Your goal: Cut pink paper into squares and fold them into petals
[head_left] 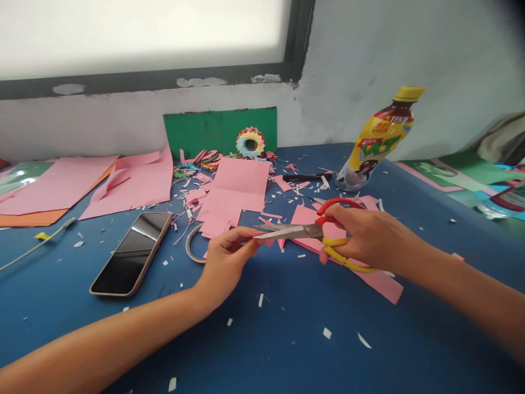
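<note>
My right hand is closed round the red and yellow handles of a pair of scissors. The blades point left, slightly parted, and reach the fingertips of my left hand. Thumb and fingers of that hand pinch a small piece of pink paper, which the blades partly cover. Behind my left hand lie pink sheets on the blue table. Another stack of pink paper rests beneath the scissors, and a pink strip extends below my right wrist.
A phone and a grey ring lie left of my hands. A drink bottle stands back right, near a black pen. A folded-paper ring leans on a green board. Paper scraps litter the blue table.
</note>
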`<action>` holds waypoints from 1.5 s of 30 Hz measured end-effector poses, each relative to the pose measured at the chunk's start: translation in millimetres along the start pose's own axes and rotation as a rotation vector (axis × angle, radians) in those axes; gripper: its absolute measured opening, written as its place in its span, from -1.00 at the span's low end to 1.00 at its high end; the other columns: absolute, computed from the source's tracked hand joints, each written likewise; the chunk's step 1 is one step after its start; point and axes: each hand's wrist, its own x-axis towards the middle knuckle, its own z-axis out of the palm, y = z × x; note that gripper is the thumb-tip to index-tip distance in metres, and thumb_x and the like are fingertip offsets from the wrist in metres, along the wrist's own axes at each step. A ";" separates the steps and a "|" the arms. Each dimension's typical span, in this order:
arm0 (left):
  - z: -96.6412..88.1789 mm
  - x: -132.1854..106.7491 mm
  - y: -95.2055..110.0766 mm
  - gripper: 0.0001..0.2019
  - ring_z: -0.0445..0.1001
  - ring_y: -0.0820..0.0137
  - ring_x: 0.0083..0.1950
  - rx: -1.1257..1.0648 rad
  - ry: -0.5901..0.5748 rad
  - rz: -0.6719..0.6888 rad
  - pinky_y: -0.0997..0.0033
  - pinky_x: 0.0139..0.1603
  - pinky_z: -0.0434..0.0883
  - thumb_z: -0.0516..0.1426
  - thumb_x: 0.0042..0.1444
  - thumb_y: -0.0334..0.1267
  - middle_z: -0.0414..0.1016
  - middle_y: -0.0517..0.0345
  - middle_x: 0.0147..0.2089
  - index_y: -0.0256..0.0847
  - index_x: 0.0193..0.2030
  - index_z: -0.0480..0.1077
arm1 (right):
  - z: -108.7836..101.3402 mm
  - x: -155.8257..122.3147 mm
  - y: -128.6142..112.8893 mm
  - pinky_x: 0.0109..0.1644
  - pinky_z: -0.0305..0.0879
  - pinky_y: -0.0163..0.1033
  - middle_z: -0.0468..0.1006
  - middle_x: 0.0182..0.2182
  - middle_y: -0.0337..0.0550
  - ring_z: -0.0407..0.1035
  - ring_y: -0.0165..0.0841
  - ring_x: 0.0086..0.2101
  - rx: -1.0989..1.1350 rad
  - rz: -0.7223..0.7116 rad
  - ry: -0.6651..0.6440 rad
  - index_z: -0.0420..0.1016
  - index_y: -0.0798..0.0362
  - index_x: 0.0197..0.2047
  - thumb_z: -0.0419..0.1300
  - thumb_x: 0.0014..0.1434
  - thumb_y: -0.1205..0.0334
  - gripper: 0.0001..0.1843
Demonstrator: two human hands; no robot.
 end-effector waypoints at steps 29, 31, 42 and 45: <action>1.3 1.3 -1.0 -0.95 0.34 0.57 -0.50 -0.059 0.046 -0.034 0.59 -0.46 0.32 0.25 -0.14 -0.31 0.44 0.27 -0.51 -0.21 -0.48 0.48 | 0.4 0.5 1.8 -0.58 -0.14 -0.25 0.44 -0.54 -0.20 0.22 -0.41 -0.66 -0.060 -0.166 -0.072 0.41 -0.05 -0.45 0.00 0.10 -0.09 -0.67; 1.0 1.2 -1.2 -0.95 0.32 0.58 -0.51 -0.056 0.048 -0.037 0.60 -0.48 0.30 0.26 -0.14 -0.31 0.43 0.28 -0.52 -0.20 -0.48 0.49 | 2.3 -0.2 1.6 -0.59 -0.13 -0.24 0.45 -0.55 -0.19 0.21 -0.40 -0.68 -0.088 -0.136 -0.062 0.42 -0.04 -0.38 0.01 0.08 -0.11 -0.65; -0.5 -0.4 -7.2 -0.93 0.26 0.60 -0.54 -0.017 0.023 0.002 0.62 -0.56 0.20 0.26 -0.11 -0.27 0.37 0.27 -0.58 -0.21 -0.48 0.50 | 5.4 -1.5 -2.8 -0.60 -0.13 -0.27 0.49 -0.44 -0.18 0.23 -0.44 -0.68 -0.119 -0.212 -0.059 0.37 0.01 -0.42 -0.09 0.16 -0.09 -0.60; -1.0 -0.1 -6.3 -0.95 0.27 0.60 -0.54 -0.012 0.020 -0.002 0.63 -0.55 0.21 0.25 -0.10 -0.28 0.38 0.28 -0.58 -0.20 -0.48 0.51 | 4.9 -0.5 -5.1 -0.61 -0.09 -0.28 0.48 -0.54 -0.22 0.29 -0.38 -0.66 -0.052 -0.136 -0.123 0.34 -0.01 -0.37 -0.03 0.11 -0.10 -0.65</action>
